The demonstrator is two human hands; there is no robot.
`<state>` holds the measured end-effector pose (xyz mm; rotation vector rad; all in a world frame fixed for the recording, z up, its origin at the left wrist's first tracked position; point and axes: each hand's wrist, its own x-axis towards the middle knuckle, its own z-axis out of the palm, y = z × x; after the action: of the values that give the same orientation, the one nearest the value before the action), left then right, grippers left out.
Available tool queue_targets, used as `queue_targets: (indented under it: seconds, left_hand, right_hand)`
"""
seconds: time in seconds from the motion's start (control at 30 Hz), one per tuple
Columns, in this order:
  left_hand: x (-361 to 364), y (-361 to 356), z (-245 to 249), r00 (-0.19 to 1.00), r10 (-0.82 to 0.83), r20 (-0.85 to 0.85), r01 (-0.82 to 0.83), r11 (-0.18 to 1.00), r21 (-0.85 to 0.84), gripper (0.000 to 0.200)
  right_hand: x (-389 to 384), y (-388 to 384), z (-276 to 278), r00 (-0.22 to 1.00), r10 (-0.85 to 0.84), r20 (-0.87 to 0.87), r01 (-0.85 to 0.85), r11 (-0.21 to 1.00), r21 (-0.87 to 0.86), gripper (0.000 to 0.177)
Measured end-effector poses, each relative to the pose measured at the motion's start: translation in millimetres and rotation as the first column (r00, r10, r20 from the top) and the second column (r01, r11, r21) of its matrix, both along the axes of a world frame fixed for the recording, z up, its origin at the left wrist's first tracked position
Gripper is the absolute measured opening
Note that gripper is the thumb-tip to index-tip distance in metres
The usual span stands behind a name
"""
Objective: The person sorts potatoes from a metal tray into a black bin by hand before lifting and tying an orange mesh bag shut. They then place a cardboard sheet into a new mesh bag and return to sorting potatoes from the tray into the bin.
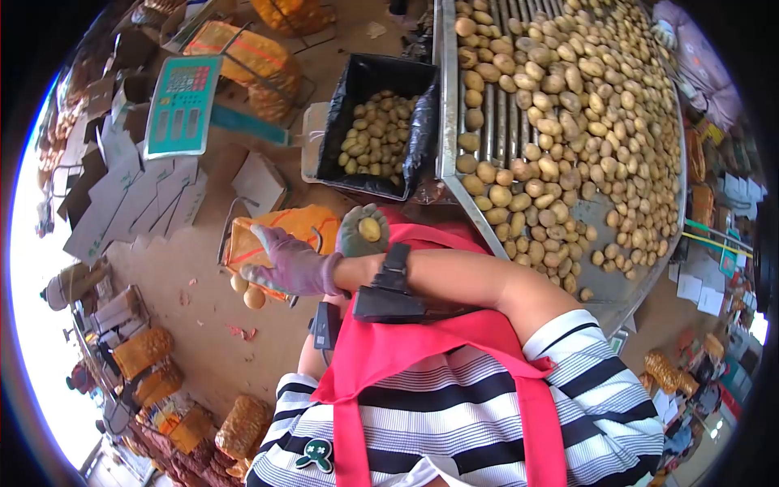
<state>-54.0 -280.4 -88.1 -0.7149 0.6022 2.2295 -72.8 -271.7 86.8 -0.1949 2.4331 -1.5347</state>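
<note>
Item 1. Right hand (286,264), purple glove. The arm crosses in front of our red apron (422,345) and reaches to our left side. The fingers are spread loosely and point away from the body. Two potatoes (247,290) sit at the lower edge of the glove, touching it or just beside it. We cannot tell whether the hand grips them.

Item 2. Left hand (361,231), grey-green glove, palm up, just beyond the right forearm. It is cupped around a single potato (370,229) that rests in the palm, its long axis near upright in the picture.

Item 3. Orange mesh sack (280,231), held open on a wire frame on the floor. It lies directly under and behind the right hand. The right hand is the nearer one, and the left hand hangs beside the sack's right corner.

Item 4. Sorting table (448,97) with metal rollers, heaped with potatoes, to the right of both hands and nearest the left.

Item 5. Black-lined crate (422,122) of small potatoes, against the table's left edge, well beyond the sack.

Item 6. Weighing scale (182,105) with a green panel, further left, and flattened cardboard (138,207) below it.

Item 7. Another person's sleeve (706,73), at the far side of the table.
</note>
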Motion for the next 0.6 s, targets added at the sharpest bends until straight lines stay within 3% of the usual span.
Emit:
queue_targets:
  seconds: [0.03,0.07,0.13,0.2,0.23,0.27,0.3,0.33,0.37,0.43,0.5,0.53,0.57,0.6]
  left_hand:
    - [0,0,1,0.998,-0.030,-0.054,0.028,0.999,-0.044,0.025]
    - [-1,2,-2,0.993,-0.066,-0.094,0.058,0.995,-0.086,0.026]
    - [1,3,-9,0.966,-0.147,-0.212,0.106,0.976,-0.191,0.027]
    - [2,5,-17,0.819,-0.320,-0.477,0.123,0.909,-0.398,0.028]
    - [-1,8,-26,0.679,-0.421,-0.601,0.073,0.854,-0.515,0.028]
    - [-13,22,3,0.789,-0.328,-0.520,0.145,0.921,-0.361,0.030]
    - [-25,37,33,0.886,-0.242,-0.395,0.174,0.964,-0.200,0.031]
    - [-35,56,68,0.991,-0.117,-0.071,0.125,0.984,0.124,0.035]
    - [-39,75,93,0.988,-0.136,-0.073,0.145,0.982,0.124,0.035]
    - [-32,109,124,0.908,-0.278,-0.313,0.251,0.960,-0.123,0.040]
    - [-28,116,106,0.651,-0.494,-0.576,0.469,0.859,-0.205,0.042]
    - [-31,123,147,0.759,-0.469,-0.451,0.527,0.850,0.002,0.041]
    - [-25,114,142,0.870,-0.412,-0.272,0.387,0.911,-0.140,0.035]
    - [-28,102,128,0.852,-0.393,-0.345,0.276,0.898,-0.342,0.037]
  right_hand:
    - [-6,21,2,0.994,0.045,0.102,-0.015,0.959,-0.284,0.043]
    - [-10,43,1,0.976,0.118,0.183,0.002,0.836,-0.549,0.042]
    - [-9,87,-16,0.879,0.338,0.337,0.054,0.631,-0.774,0.035]
    - [5,128,-36,0.966,0.048,0.254,0.094,0.850,-0.519,0.023]
    - [9,155,-28,0.943,-0.058,0.328,0.222,0.844,-0.489,0.022]
    - [13,180,-19,0.903,-0.165,0.396,0.347,0.823,-0.450,0.022]
    - [24,195,-38,0.889,-0.423,0.174,0.457,0.838,-0.297,0.022]
    - [31,210,-45,0.830,-0.503,0.242,0.557,0.716,-0.421,0.027]
    - [39,223,-42,0.762,-0.526,0.379,0.648,0.596,-0.475,0.031]
    - [55,241,-47,0.749,-0.470,0.467,0.660,0.593,-0.461,0.033]
    - [61,248,-35,0.798,-0.515,0.313,0.601,0.722,-0.343,0.037]
    - [75,255,-67,0.731,-0.530,0.430,0.680,0.617,-0.396,0.034]
    - [77,260,-52,0.655,-0.467,0.594,0.751,0.486,-0.447,0.032]
    - [79,260,-49,0.551,-0.534,0.642,0.835,0.362,-0.415,0.027]
